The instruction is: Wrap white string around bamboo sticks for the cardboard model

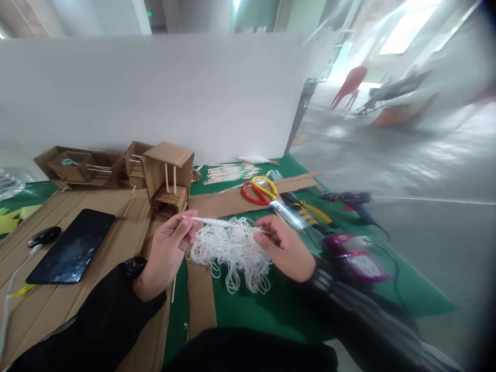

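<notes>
A thin stick (211, 221) wrapped in white string spans the gap between my hands. Its left end is pinched between thumb and fingers of my left hand (168, 248). My right hand (284, 248) is closed near the stick's right end, on stick and string together; the exact grip is partly hidden by the fingers. Beneath the stick, a loose tangled heap of white string (236, 253) lies on the green table surface (251, 310) and a cardboard strip (201, 299).
Cardboard boxes with sticks (168, 175) stand behind my left hand. Scissors (277, 201), pliers (318, 212), a drill-like tool (344, 197) and a purple device (354, 256) lie right. A black tablet (72, 247) rests on cardboard at left. Several sticks (230, 173) lie behind.
</notes>
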{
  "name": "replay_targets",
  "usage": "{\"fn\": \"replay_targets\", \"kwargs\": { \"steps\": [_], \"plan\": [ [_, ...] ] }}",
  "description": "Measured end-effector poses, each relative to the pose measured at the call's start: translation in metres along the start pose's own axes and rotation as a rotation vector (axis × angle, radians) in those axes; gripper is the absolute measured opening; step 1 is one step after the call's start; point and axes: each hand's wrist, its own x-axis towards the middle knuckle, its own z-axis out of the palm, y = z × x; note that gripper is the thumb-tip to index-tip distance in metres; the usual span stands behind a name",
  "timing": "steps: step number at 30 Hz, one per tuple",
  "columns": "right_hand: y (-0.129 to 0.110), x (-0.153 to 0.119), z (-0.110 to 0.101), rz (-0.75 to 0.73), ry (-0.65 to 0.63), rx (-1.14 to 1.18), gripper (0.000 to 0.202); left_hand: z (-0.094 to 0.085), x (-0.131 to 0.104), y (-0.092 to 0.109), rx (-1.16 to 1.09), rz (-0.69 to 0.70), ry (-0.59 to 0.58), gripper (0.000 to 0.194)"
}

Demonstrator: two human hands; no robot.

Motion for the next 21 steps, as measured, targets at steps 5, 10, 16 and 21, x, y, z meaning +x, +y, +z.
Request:
{"fn": "replay_targets", "kwargs": {
  "steps": [5, 10, 16, 21],
  "plan": [
    [-0.0015, 0.0006, 0.0002, -0.058, -0.019, -0.069, 0.034, -0.0002, -0.0004, 0.0008, -0.018, -0.014, 0.004, 0.024],
    [-0.0023, 0.0006, 0.0024, -0.010, 0.011, 0.006, 0.020, 0.0007, -0.0003, 0.0006, -0.002, -0.013, 0.009, 0.024],
    [-0.0017, -0.0004, 0.0015, -0.073, -0.062, -0.071, 0.031, 0.0024, -0.0011, 0.0007, -0.003, -0.023, 0.024, 0.026],
    [-0.0032, -0.0015, 0.0015, -0.039, -0.048, -0.026, 0.023, 0.0032, -0.0021, 0.0016, -0.012, -0.017, 0.015, 0.027]
  ]
}}
